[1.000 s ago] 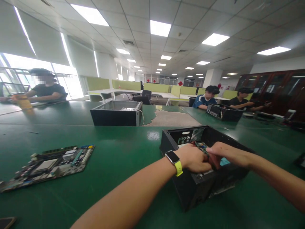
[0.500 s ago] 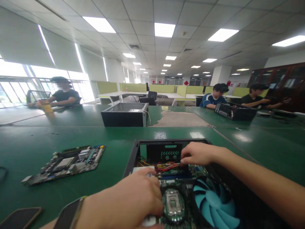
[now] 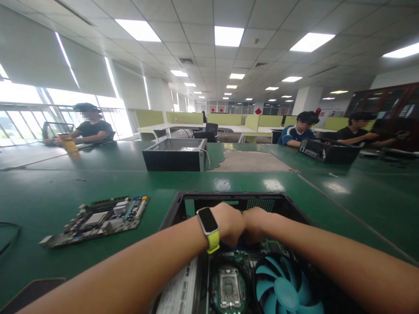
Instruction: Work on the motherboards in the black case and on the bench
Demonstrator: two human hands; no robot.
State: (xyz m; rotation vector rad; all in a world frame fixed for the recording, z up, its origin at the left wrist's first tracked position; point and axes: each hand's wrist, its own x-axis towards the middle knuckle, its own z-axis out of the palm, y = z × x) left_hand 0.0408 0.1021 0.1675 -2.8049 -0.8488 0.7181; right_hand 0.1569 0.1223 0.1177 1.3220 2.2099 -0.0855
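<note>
An open black computer case point(image 3: 234, 195) lies in front of me. My left hand point(image 3: 231, 223), with a yellow-green banded watch point(image 3: 209, 229) on its wrist, reaches into the far part of the case. My right hand point(image 3: 257, 221) meets it there, knuckles side by side. Both hands are curled closed, and whatever their fingertips grip is hidden behind them. Nearer to me are the motherboard's CPU socket point(image 3: 229, 288) and a fan with blue blades point(image 3: 286, 292). A labelled silver box point(image 3: 180, 290) lies along the case's left side, partly under my left forearm.
A loose motherboard point(image 3: 98, 222) lies on the green table point(image 3: 157, 183) at left, with a dark flat device point(image 3: 32, 296) below it. Another case point(image 3: 175, 159) stands farther back. Co-workers point(image 3: 91, 126) sit across; one at right is beside a black case point(image 3: 330, 150).
My left hand has moved from the silver box, forward and right, to join my right hand. My right hand has shifted slightly and is now curled closed. The view has shifted a little.
</note>
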